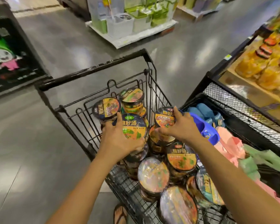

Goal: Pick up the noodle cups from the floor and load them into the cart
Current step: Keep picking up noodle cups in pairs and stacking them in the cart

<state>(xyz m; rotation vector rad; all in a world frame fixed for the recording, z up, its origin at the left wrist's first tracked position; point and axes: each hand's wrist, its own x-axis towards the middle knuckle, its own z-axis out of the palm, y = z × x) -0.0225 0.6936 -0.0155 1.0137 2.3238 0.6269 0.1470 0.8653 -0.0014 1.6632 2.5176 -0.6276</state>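
A black wire cart (94, 70) holds several noodle cups with dark and orange lids, piled at different angles. My left hand (118, 141) grips a blue-lidded noodle cup (132, 126) over the middle of the pile, thumb and fingers curled round its rim. My right hand (179, 126) holds an orange-lidded noodle cup (164, 117) near the cart's right wall, fingers curved over its lid. More cups lie close to me, one with a shiny lid (153, 174) and another orange one (181, 160).
A black mesh bin (242, 101) of blue, pink and green slippers touches the cart's right side. Behind it stands a shelf of yellow packaged goods (255, 65). A pallet of boxed containers (131, 21) stands far ahead, a dark display board (11, 62) at left. Grey floor lies to the left.
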